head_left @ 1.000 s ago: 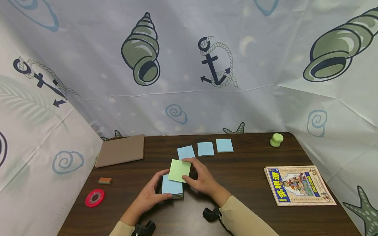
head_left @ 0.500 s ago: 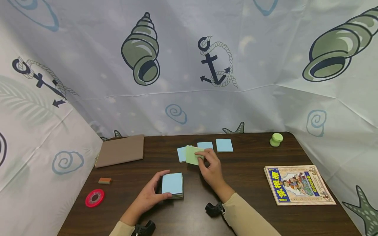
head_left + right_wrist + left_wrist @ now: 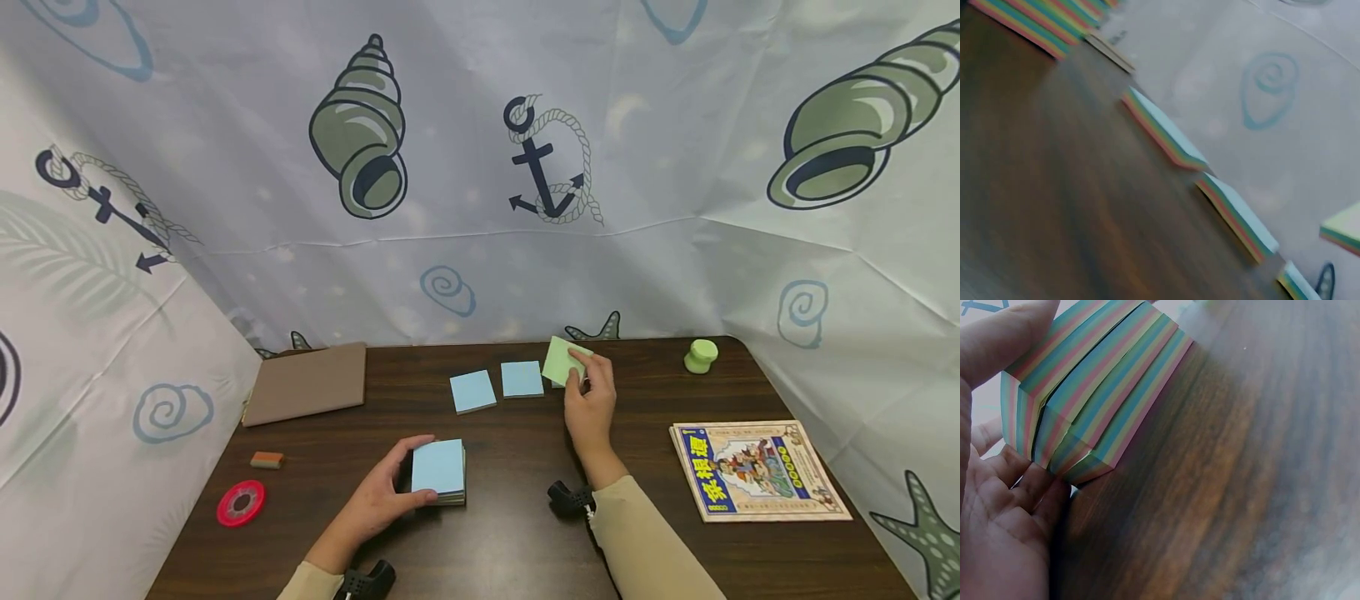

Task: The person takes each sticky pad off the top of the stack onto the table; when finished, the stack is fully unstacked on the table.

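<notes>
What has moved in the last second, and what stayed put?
The right hand, pinching the green-topped note pad, carried it from above the large note stack away and rightward to the far row, over its rightmost blue pad. The left hand kept gripping the stack. The two other blue pads and the book stayed.

Head view: I look from above and behind both hands, forward and down, taking in the whole worktop (image 3: 525, 533) and the curtain behind it.
Left wrist view: I sit very near, low over the worktop, facing the striped side of the sticky-note stack (image 3: 1091, 394) by the left hand (image 3: 997, 537).
Right wrist view: I skim low and blurred along the row of small note pads (image 3: 1163, 131).
Shared: the stack (image 3: 438, 471) and the pads (image 3: 472, 390) show in my head view too.
</notes>
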Tool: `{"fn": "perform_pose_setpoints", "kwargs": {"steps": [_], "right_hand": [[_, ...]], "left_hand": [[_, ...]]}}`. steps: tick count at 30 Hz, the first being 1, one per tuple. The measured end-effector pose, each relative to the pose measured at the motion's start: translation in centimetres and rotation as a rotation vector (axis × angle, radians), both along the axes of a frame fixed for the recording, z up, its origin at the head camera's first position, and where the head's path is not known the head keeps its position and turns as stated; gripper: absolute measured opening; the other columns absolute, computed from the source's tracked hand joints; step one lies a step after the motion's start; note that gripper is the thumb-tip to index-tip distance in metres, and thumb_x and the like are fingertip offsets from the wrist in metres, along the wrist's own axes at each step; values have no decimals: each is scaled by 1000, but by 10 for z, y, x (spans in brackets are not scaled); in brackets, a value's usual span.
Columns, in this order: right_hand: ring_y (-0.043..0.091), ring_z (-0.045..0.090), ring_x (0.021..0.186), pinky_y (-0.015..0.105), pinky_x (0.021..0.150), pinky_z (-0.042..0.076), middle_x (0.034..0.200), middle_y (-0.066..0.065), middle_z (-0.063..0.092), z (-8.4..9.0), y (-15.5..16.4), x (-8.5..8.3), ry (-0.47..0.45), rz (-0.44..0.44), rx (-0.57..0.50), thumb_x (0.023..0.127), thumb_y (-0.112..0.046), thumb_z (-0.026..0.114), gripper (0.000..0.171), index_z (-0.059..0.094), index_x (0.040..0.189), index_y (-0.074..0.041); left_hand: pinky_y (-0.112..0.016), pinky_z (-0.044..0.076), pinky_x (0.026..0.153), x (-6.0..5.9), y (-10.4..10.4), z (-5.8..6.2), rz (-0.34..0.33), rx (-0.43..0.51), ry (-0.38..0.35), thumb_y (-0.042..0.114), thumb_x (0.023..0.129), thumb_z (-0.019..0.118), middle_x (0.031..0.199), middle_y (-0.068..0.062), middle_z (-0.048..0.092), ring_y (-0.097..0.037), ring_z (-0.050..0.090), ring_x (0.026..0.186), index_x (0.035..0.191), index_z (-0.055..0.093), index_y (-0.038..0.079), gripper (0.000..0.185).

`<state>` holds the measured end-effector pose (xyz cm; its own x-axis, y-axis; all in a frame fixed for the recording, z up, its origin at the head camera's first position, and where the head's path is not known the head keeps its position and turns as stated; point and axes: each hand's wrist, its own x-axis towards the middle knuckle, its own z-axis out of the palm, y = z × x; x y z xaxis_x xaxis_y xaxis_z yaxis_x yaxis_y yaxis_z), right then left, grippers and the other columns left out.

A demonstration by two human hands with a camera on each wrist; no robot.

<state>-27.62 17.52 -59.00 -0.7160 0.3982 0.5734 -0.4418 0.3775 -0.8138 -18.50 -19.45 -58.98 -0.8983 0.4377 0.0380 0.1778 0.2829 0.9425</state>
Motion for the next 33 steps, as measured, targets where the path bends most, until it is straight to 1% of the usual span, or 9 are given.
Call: {"fn": "perform_pose_setpoints", "kwargs": {"steps": [3,4,6,9,13,16,22,26,33], "right_hand": [[25,62,105,24,85,49,132,17,60,0,15,-4,-47,-88,-47,105,1,62,36,76,135,-14],[28,62,116,28,92,50,133,18,60,0,20,-6,-62,-119,-57,105,2,61,36,75,135,-12],[33,55,136,40,106,49,133,20,59,-1,30,-8,-95,-180,-76,104,4,60,36,75,134,-10],[42,49,140,54,114,43,132,24,58,-1,40,-10,-148,-245,-90,102,6,57,36,75,132,-5],[48,46,136,59,116,38,135,28,55,-1,48,-12,-230,-278,-97,99,8,57,38,73,132,-1],[49,43,136,61,116,34,142,29,52,-2,51,-11,-320,-287,-88,96,5,61,42,70,137,-1],[53,33,140,72,110,17,156,29,44,-1,55,-8,-502,-301,19,99,-7,67,52,61,150,-5],[54,30,144,75,106,17,161,29,40,0,58,-7,-574,-302,97,101,-11,64,53,57,153,-5],[56,23,152,78,107,16,172,31,26,3,61,-5,-648,-264,169,102,-12,59,54,55,154,1]], "left_hand": [[-26,52,96,0,0,0,-2,-2,2,19,91,90,150,-15,55,-16,62,116,164,43,14,87],[-26,52,96,0,0,0,-2,-3,1,20,91,90,151,-14,55,-16,61,116,164,43,14,87],[-26,52,96,0,0,0,-3,-1,-2,20,91,90,151,-15,55,-16,62,115,164,44,14,86],[-27,53,94,0,0,1,-2,0,-6,20,91,91,150,-15,55,-17,63,114,163,44,14,86],[-27,53,94,1,0,1,8,-11,3,21,91,91,148,-15,56,-17,64,113,163,45,15,86],[-27,53,94,0,-1,0,13,-15,11,21,90,91,148,-14,56,-18,63,114,163,46,15,86],[-27,53,94,0,-1,0,13,-7,14,20,90,91,148,-14,56,-18,63,115,162,46,16,85],[-28,54,93,0,-1,-2,2,6,8,19,91,91,147,-15,57,-17,64,113,163,45,14,85],[-28,55,92,0,0,-1,0,1,-1,19,92,90,146,-16,57,-18,65,112,163,45,15,85]]}}
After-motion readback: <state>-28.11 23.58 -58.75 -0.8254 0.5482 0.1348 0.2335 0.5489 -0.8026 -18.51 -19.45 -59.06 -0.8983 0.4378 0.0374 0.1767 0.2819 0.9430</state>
